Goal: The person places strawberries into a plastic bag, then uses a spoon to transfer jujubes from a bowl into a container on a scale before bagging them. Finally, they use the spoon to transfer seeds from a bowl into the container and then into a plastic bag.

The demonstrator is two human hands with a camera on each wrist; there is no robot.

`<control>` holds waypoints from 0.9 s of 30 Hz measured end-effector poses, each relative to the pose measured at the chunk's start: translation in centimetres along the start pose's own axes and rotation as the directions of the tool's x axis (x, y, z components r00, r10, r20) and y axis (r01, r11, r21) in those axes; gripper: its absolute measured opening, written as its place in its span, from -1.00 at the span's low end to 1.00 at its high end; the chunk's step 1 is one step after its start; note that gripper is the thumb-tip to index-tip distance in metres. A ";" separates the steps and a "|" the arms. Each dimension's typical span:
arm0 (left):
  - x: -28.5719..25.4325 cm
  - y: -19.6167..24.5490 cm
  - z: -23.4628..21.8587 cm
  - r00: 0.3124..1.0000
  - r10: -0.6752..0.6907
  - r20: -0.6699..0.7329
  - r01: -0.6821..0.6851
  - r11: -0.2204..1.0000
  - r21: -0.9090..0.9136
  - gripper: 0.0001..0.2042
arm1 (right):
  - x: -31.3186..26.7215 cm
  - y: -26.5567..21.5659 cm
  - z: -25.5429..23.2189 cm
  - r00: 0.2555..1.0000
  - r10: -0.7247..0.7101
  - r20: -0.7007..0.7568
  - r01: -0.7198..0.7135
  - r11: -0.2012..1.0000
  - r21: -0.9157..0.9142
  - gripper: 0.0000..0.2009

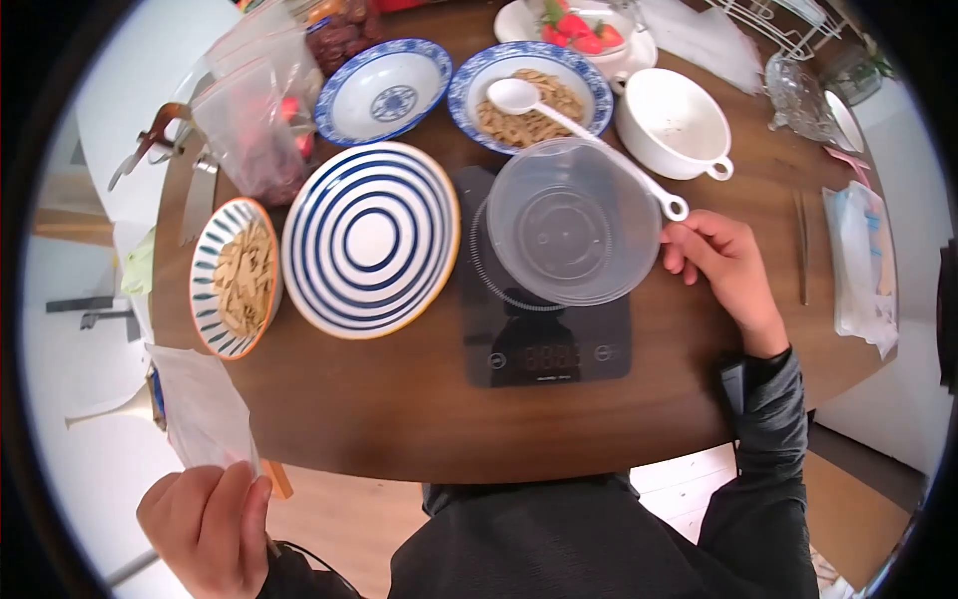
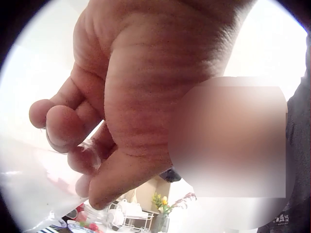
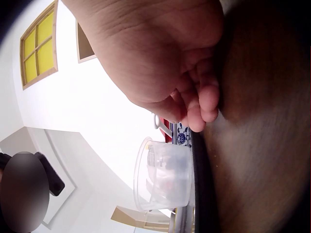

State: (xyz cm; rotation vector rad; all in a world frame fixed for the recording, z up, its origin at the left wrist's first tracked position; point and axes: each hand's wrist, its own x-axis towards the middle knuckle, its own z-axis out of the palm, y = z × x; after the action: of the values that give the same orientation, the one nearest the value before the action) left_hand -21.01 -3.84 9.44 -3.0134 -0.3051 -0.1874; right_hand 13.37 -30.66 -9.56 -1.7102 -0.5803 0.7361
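Observation:
At the lower left in the head view, my left hand (image 1: 208, 524) pinches a clear plastic bag (image 1: 200, 404) between thumb and fingers, off the table's edge. My right hand (image 1: 720, 265) rests by the table with loosely curled fingers, holding nothing. Its fingertips are right beside a clear round plastic container (image 1: 569, 225), which stands on a black kitchen scale (image 1: 549, 354). A white spoon (image 1: 514, 97) lies across the blue-rimmed bowl (image 1: 461, 75) of pale brown strips, its ring-ended handle reaching over the container's rim toward my right hand.
A blue-ringed plate (image 1: 371, 245) and an oval dish (image 1: 205, 290) of similar strips stand left. Behind are an empty blue-rimmed bowl (image 1: 344, 95), a white two-handled pot (image 1: 674, 125), bagged red fruit (image 1: 264, 140) and strawberries (image 1: 579, 30). Tweezers (image 1: 801, 250) lie at right.

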 end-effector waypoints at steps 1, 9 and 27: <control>0.4 0.2 0.1 1.000 -0.006 -0.013 0.006 1.000 -0.014 -0.78 | 0.0 0.1 -0.2 1.000 -0.004 0.014 0.005 1.000 -0.007 -0.83; 3.7 0.8 -1.7 0.978 0.180 0.107 -0.187 0.980 0.065 -0.89 | -1.7 -3.4 -2.0 0.999 -0.001 -0.041 0.001 1.000 -0.001 -0.82; 7.4 1.7 -2.7 0.996 0.086 0.038 -0.088 0.994 0.066 -0.89 | -2.8 -4.9 -2.2 0.993 0.100 -0.062 -0.106 0.990 -0.095 -0.84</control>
State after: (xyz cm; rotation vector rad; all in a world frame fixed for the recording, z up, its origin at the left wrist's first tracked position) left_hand -13.76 -4.40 12.91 -2.9582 -0.1784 -0.1140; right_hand 13.01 -32.82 -3.92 -1.8570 -0.4985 0.7396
